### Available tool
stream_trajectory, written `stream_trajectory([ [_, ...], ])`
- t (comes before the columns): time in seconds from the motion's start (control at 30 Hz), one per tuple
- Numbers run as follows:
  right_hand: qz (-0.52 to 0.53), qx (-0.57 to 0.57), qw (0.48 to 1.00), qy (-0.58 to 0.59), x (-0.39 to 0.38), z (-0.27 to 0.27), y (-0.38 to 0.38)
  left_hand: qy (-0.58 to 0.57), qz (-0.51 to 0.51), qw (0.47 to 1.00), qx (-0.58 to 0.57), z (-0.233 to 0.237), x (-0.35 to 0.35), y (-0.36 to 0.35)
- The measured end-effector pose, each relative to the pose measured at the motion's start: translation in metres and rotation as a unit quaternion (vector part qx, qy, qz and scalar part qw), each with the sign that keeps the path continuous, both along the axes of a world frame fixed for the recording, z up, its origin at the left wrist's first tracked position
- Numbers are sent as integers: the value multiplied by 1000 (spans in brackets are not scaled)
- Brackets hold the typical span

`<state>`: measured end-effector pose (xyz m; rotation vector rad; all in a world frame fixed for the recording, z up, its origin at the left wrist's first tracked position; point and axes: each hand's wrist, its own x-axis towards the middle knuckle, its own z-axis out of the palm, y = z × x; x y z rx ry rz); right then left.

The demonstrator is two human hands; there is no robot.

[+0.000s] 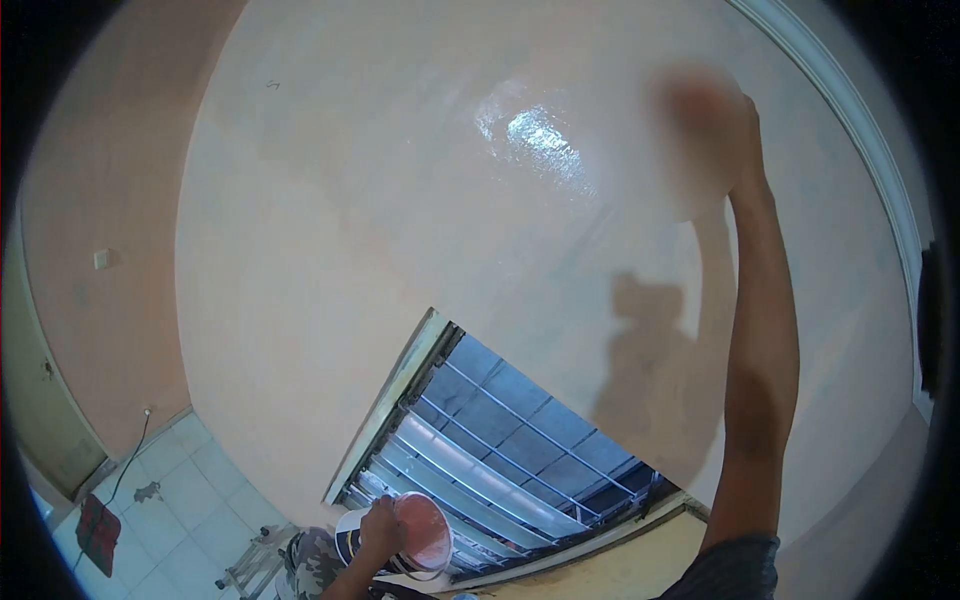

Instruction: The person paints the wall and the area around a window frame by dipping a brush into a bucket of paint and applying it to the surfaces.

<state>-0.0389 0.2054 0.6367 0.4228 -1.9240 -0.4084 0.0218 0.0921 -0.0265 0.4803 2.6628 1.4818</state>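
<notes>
My left hand [380, 526] is closed on the rim of a white and dark bucket [348, 535], low in the view. Pinkish paint [428, 532] shows inside it, and the bucket is tilted toward me. My right arm is stretched high up along the pale wall [400, 190]. A blurred patch covers most of my right hand [747, 135], with a reddish smear in it, so its fingers and anything in them cannot be made out. A wet, shiny patch [545, 140] glistens on the wall to the left of that hand.
Below is a barred window [520, 430] with louvre slats. A metal ladder [250, 562] stands on the tiled floor [185, 500] beside my camouflage-clad leg [305, 560]. A red mat or cloth [98, 535], a cable [130, 460] and a door [45, 370] are at left. White moulding [850, 90] edges the wall.
</notes>
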Motion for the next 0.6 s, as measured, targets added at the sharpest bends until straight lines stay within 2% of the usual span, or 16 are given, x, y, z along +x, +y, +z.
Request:
stream_trajectory([
  [0.03,-18,79,994,75,-3,3,2,-4,0,1000,-1,-1,1,1],
  [0.07,-33,88,991,90,-12,-4,6,8,-1,1000,14,-2,1,3],
  [0.1,-11,-24,1000,-3,-15,-23,-1,19,-2,999,28,-1,3,3],
  [0.17,-27,37,992,-121,-19,-70,-4,29,4,999,41,2,5,4],
  [0.2,-64,208,966,-142,-26,-97,5,42,9,998,54,2,6,5],
  [0.3,-12,216,940,-263,-29,-208,-3,12,-4,999,33,11,7,2],
  [0.33,-35,237,938,-252,-27,-229,-14,-11,-15,1000,10,14,7,0],
  [0.37,-33,237,938,-251,-27,-229,-20,-17,-19,1000,11,11,6,1],
  [0.47,52,46,915,-398,-37,-208,-35,-35,-24,999,6,14,8,-2],
  [0.53,50,-44,935,-348,-50,-161,-36,-38,-14,999,6,13,8,-4],
  [0.6,69,-96,961,-251,-62,-105,-36,-33,-17,999,6,19,8,-8],
])
